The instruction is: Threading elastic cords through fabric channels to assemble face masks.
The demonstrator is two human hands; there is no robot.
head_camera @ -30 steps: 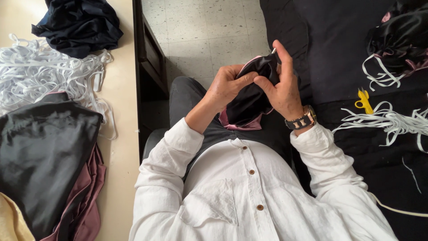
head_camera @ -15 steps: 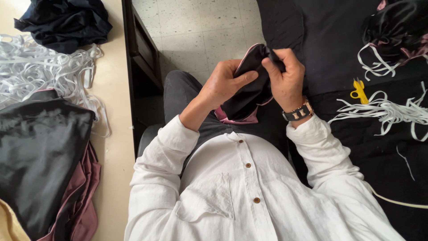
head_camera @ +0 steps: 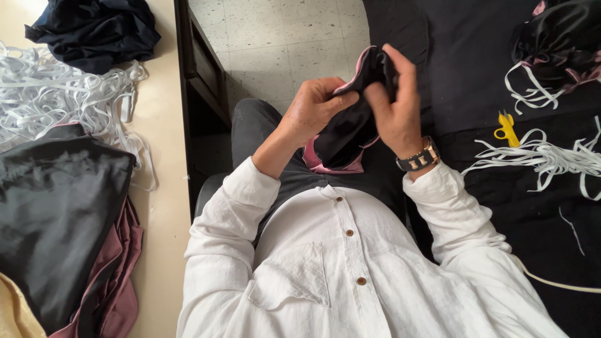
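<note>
shirt: white, buttoned, chest pocket | sleeves rolled | wristwatch: dark, right wrist | trousers: dark grey

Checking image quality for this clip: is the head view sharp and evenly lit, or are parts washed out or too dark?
Head view: sharp, no motion blur on left hand or right hand; daylight bleaches the white shirt slightly; the black fabric piece and black cloth lose fold detail; edges bow a little.

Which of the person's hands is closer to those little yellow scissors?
The right hand. It grips the black and pink fabric piece just left of the yellow scissors on the dark cloth. The left hand holds the fabric's far side, farther away.
</note>
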